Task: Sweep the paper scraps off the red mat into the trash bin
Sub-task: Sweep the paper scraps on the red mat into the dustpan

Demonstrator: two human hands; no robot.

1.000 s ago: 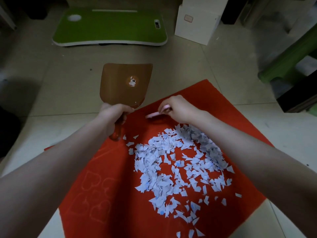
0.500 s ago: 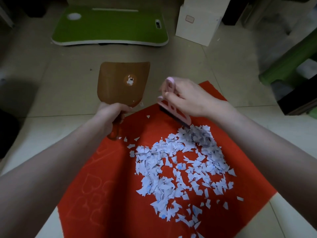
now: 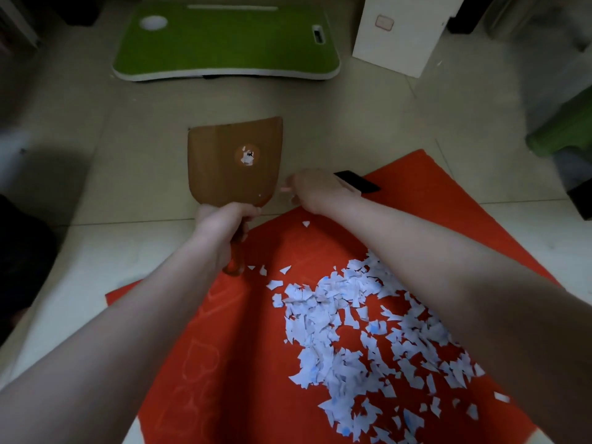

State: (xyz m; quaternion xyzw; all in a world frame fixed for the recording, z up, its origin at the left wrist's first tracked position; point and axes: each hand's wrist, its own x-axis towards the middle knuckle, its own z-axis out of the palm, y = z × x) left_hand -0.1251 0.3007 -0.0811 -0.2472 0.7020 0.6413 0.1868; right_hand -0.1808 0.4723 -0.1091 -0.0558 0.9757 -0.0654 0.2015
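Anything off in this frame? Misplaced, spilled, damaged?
The dustpan, gripped by the left hand, is off the red mat, over bare floor, wide edge facing away from the paper scraps. Its round sticker looks partly torn.

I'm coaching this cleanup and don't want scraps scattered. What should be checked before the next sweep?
1. Left hand grips dustpan handle: ok.
2. Right hand holds brush: ok.
3. Dustpan mouth faces paper scraps: not ok, it points away, over the floor.
4. Brush at the pile: not ok, it is at the red mat's far corner.
5. Trash bin within reach: cannot tell, none clearly in view.
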